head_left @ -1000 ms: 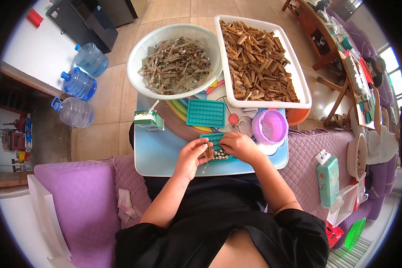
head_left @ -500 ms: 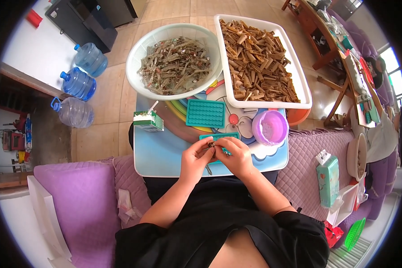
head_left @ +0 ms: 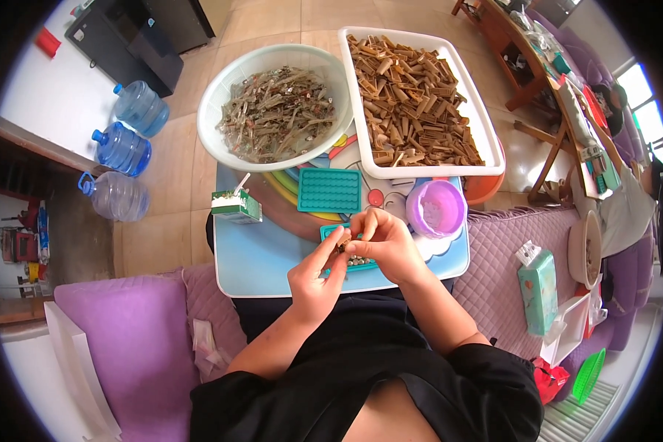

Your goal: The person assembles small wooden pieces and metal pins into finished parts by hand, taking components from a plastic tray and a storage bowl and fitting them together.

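Note:
My left hand (head_left: pixel 317 283) and my right hand (head_left: pixel 389 249) meet over the near edge of the table (head_left: pixel 261 276). Fingertips of both pinch a small dark brown piece (head_left: pixel 343 245), too small to name. Directly below them lies a teal moulded tray (head_left: pixel 327 230) holding small silvery bits (head_left: pixel 359 261); my hands hide much of it. Beyond it rests a second teal tray (head_left: pixel 329 190) with rows of pockets. A purple tub (head_left: pixel 460 214) with pale contents stands to the right of my right hand.
At the back, a pale round basin (head_left: pixel 210 125) holds thin translucent strips, and a white rectangular tub (head_left: pixel 497 158) holds brown curved pieces. A green carton (head_left: pixel 236 209) sits at the table's left. Water bottles (head_left: pixel 125 149) stand on the floor; a teal tissue pack (head_left: pixel 538 293) lies on the purple couch.
My fingers have shifted around the small piece, and my left fingers are straighter. More of the silvery bits in the near tray shows. The whole view has shifted slightly.

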A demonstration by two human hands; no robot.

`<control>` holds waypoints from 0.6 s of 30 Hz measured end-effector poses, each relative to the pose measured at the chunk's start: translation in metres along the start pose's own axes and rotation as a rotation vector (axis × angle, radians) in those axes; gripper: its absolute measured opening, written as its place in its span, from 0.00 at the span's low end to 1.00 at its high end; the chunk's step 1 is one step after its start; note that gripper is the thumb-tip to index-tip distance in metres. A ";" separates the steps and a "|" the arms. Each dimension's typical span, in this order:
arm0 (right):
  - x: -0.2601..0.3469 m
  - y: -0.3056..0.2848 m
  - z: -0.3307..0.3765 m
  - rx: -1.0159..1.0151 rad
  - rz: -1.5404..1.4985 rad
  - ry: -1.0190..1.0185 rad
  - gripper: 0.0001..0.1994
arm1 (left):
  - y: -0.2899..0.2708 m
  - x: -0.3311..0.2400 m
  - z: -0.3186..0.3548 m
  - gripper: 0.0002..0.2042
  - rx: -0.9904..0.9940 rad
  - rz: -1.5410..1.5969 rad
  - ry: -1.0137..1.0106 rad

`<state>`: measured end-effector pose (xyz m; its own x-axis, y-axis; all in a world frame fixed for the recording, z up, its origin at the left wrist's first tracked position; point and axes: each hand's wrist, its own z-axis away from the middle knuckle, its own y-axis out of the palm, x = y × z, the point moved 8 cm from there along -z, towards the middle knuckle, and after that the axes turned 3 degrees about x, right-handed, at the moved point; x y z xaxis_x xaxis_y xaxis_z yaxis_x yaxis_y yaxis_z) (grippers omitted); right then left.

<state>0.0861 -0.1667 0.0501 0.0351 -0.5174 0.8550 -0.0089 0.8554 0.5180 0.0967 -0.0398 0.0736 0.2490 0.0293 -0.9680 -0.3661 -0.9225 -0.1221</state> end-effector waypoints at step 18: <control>-0.010 0.013 0.004 0.144 -0.138 0.257 0.10 | 0.011 0.040 0.009 0.12 0.140 0.991 -0.488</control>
<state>0.0817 -0.1499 0.0483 0.2973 -0.5890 0.7515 -0.1273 0.7556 0.6425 0.0948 -0.0458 0.0319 -0.5778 -0.5199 -0.6292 -0.3128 -0.5710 0.7590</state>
